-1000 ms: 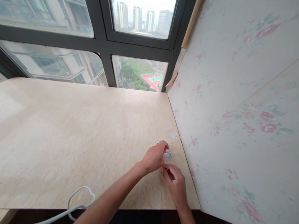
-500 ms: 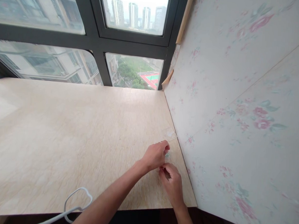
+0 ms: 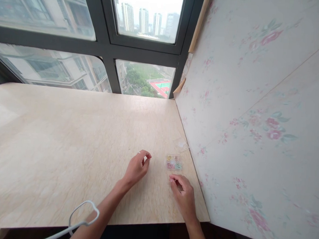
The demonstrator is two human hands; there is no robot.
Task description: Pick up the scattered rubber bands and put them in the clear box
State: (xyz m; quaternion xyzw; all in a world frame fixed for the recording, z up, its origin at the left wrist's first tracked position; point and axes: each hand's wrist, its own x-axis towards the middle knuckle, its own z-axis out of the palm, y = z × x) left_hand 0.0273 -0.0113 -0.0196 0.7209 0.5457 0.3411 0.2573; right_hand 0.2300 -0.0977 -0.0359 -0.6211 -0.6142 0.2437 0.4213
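Observation:
A small clear compartment box (image 3: 174, 162) lies on the pale marbled ledge (image 3: 81, 136), close to the papered wall. Its compartments hold small looped pieces in yellow, orange-red, pink and green; their exact kind is too small to tell. My right hand (image 3: 183, 194) rests just in front of the box, thumb and index finger pinched; whatever is between the tips is too small to make out. Left of the box, apart from it, is my left hand (image 3: 137, 168), its fingers loosely curled with a gap between thumb and index finger, and nothing visible in it.
Behind the box, a clear plastic piece (image 3: 181, 144) lies against the wall. The floral wallpapered wall (image 3: 241, 138) bounds the right side. A white cable (image 3: 70, 229) loops over the front edge beside my left forearm. Dark-framed windows (image 3: 145, 49) stand at the back.
My left hand has moved left, away from my right hand, and the compartment box now shows. My right hand stays nearly in place, still pinched. The view has shifted slightly.

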